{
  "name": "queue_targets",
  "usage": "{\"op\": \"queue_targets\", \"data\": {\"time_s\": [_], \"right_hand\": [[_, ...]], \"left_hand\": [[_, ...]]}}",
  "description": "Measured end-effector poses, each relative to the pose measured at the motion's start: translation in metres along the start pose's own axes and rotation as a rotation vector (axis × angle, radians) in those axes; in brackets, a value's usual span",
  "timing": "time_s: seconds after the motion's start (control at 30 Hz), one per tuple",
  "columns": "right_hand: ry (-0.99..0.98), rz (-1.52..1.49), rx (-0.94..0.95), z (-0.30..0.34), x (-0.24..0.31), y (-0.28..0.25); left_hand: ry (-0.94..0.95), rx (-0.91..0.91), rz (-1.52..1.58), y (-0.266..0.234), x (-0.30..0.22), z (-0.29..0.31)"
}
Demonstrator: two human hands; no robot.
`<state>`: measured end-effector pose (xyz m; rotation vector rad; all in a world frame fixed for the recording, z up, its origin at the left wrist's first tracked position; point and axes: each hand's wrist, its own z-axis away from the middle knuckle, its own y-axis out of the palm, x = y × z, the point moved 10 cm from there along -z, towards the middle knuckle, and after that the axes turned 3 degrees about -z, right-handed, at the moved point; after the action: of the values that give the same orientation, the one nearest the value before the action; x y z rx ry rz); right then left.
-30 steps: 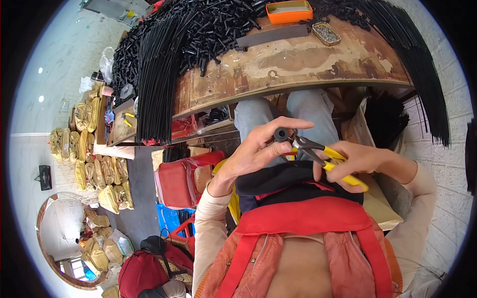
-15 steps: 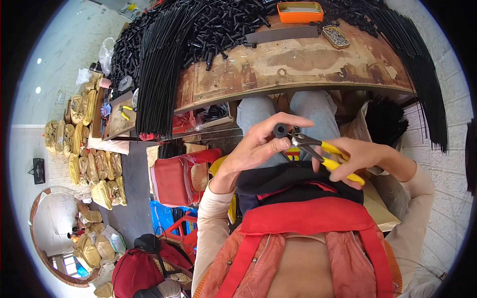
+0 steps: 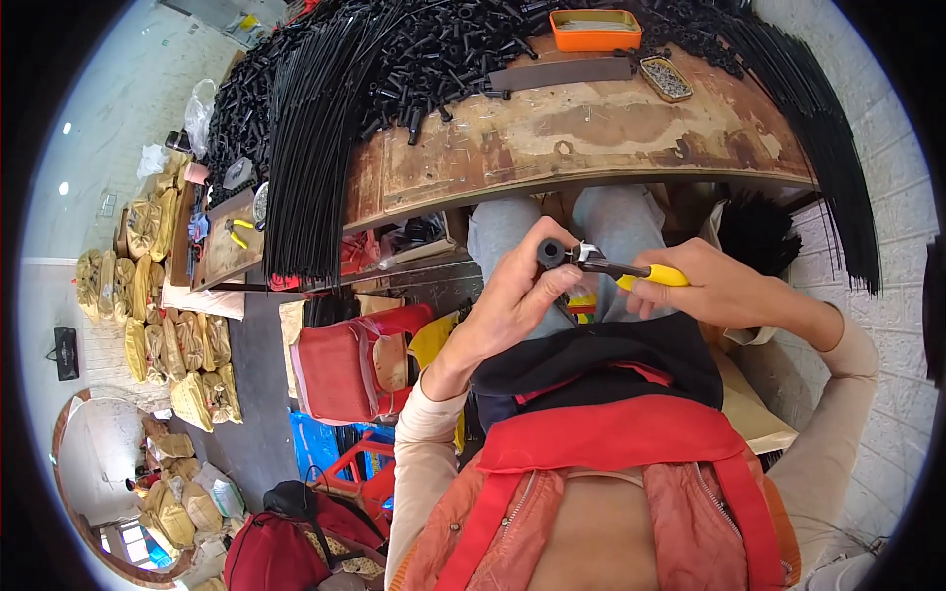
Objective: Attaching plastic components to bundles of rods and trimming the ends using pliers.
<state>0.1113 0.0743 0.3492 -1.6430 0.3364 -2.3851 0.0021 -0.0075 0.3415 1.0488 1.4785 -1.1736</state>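
My left hand [image 3: 522, 286] is closed round a short black tubular part [image 3: 551, 254], its round hollow end facing up. In my right hand [image 3: 705, 284] is a pair of pliers [image 3: 655, 275] with yellow handles, my fingers wrapped round the grips. The metal jaws of the pliers touch the side of the black part, beside my left thumb. Whether the jaws grip anything small there, I cannot make out. Both hands are above my lap, just in front of the table edge.
The worn wooden table [image 3: 591, 128] bears a heap of black tubular parts [image 3: 443, 59], an orange box [image 3: 595, 30] and a small tray of metal bits [image 3: 666, 79]. Bundles of thin black rods [image 3: 315, 167] hang over its edge. A red padded chair [image 3: 345, 364] stands at the left.
The pliers have turned so that their handles lie nearer level and closer together. My right hand has risen slightly and closed tighter on them. My left hand still holds the black part.
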Motion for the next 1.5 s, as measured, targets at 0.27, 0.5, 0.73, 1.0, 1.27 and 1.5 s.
{"op": "queue_targets", "data": {"time_s": [0.27,0.5,0.73,1.0,1.27,1.5], "right_hand": [[0.199,-0.119,0.106,0.003,-0.005,0.008],[0.444,-0.48,0.428,0.023,-0.036,0.042],[-0.432,0.849,-0.904,-0.025,-0.032,-0.188],[-0.149,1.213,-0.797,-0.083,-0.085,-0.258],[0.073,1.083,-0.713,-0.087,-0.099,-0.275],[0.055,1.041,-0.782,-0.085,-0.093,-0.279]], "left_hand": [[-0.048,0.076,0.004,0.0,0.004,-0.003],[0.16,0.093,-0.039,0.011,-0.007,0.004],[0.173,-0.266,0.137,-0.024,-0.008,-0.044],[0.023,-0.137,0.1,-0.004,0.02,-0.066],[0.03,-0.112,0.135,0.004,0.012,-0.057],[0.098,-0.131,0.092,0.012,-0.014,-0.031]]}}
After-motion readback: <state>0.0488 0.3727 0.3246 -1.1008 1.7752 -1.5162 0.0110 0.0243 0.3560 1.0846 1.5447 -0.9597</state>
